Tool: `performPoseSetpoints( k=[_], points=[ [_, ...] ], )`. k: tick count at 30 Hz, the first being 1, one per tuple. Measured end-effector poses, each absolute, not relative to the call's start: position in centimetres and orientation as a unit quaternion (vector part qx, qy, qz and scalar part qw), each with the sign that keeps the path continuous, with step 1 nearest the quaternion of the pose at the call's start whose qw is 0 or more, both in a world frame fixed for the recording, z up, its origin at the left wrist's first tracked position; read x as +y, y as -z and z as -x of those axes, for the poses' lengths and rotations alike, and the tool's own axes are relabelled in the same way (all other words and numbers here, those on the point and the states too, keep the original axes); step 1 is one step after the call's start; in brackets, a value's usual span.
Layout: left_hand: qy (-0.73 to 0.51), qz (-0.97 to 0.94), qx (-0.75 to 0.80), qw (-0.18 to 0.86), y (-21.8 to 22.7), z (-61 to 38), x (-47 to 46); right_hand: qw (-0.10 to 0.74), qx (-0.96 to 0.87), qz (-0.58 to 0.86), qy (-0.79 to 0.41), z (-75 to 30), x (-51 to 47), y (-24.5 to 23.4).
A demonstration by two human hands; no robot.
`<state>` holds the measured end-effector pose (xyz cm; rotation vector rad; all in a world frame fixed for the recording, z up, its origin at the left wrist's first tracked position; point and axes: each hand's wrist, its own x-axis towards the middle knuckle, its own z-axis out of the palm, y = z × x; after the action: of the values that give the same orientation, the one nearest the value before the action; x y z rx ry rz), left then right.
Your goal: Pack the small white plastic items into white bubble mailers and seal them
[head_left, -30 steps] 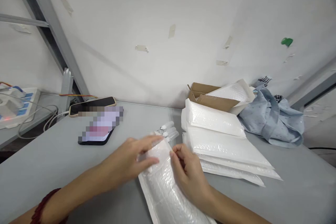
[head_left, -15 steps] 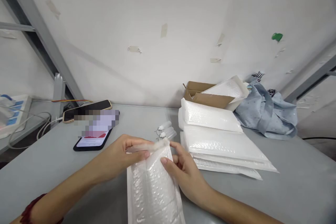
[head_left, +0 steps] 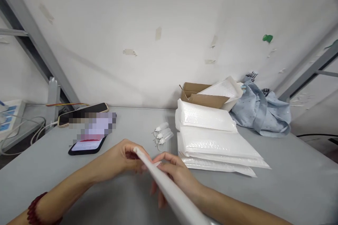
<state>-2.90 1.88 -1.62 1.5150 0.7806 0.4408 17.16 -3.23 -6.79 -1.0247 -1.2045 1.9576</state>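
A white bubble mailer [head_left: 171, 188] is held up between both hands, turned edge-on and slanting down to the lower right. My left hand [head_left: 129, 156] pinches its upper end, the fingertips partly hidden behind it. My right hand [head_left: 179, 172] grips the mailer near the same end, thumb and forefinger on top and other fingers below, slightly blurred. Just beyond the hands, several small clear bottles [head_left: 163, 134] with white caps and thin bent metal wires lie on the grey table [head_left: 134, 123]. To the right sits a stack of white bubble mailers [head_left: 219, 140].
A phone [head_left: 88, 144] with a lit, partly blurred screen lies on the left, a second phone [head_left: 87, 112] plugged in behind it. At the back right stand a cardboard box [head_left: 208, 100] with a mailer in it and a light blue cloth bag [head_left: 261, 112]. A power strip [head_left: 12, 116] sits far left.
The mailer has turned from showing its broad bubbled face to edge-on, its lower end swinging right. Both hands have come closer together and lower, uncovering the bottles. The view has shifted slightly.
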Motion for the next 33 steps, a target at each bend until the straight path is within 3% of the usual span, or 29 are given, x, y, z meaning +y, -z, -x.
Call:
performPoseSetpoints(
  k=[4, 10, 17, 22, 26, 30, 33],
  points=[
    [-0.233, -0.663, 0.367, 0.609, 1.7, 2.5, 1.9, 0.185, -0.535, 0.321, -0.759, -17.2, -3.4, 8.2],
    [-0.242, -0.650, 0.367, 0.620, 1.8, 2.6, 2.0, 0.195, -0.540, 0.348, -0.741, -15.3, -3.6, 8.8],
    [-0.306, -0.622, 0.381, 0.612, -2.2, -4.4, 3.1, 0.204, -0.545, 0.352, -0.733, -16.0, -3.7, 6.5],
    [-0.196, -0.721, 0.498, 0.440, -2.9, -8.5, 6.1, 0.215, -0.576, 0.319, -0.721, -16.4, -3.8, 7.2],
    [-0.230, -0.752, 0.553, 0.276, -4.2, -9.1, 7.3, 0.243, -0.584, 0.290, -0.718, -16.1, -3.8, 8.6],
    [-0.280, -0.838, 0.462, -0.076, -7.9, -12.5, 8.5, 0.262, -0.602, 0.288, -0.697, -16.0, -4.0, 9.1],
    [-0.246, -0.883, 0.372, -0.146, -10.3, -17.7, 10.7, 0.273, -0.593, 0.292, -0.699, -15.9, -4.1, 8.9]
  ],
)
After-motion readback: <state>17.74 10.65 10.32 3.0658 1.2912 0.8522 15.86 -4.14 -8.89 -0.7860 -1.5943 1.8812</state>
